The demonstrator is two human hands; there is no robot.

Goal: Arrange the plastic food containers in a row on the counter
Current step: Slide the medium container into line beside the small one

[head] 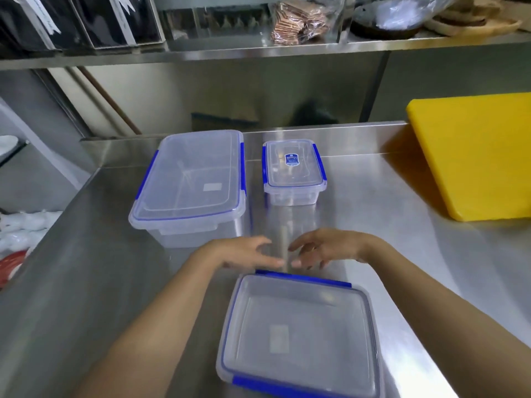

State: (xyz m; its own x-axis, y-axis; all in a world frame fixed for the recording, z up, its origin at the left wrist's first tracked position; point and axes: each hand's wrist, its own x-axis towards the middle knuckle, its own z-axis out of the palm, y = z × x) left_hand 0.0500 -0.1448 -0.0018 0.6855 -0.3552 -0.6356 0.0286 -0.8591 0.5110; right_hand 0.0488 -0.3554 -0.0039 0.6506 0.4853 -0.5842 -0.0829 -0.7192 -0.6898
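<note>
Three lidded tubs on the steel worktop (373, 214): the big tub (189, 182) and small tub (293, 170) sit side by side at the back, and the near tub (298, 334) is alone up front, out of line. Both hands hover just past its far edge, left hand (244, 251) and right hand (321, 248), fingers spread and loosely curled, holding nothing.

I'd say the move is to grab the near tub by its two short sides, lift rather than drag, and set it right of the small tub, front edges level. The yellow board (474, 156) limits room there.

The near tub's front corner is cut off by the frame. Hard to tell if the tubs are empty, though they look it.
</note>
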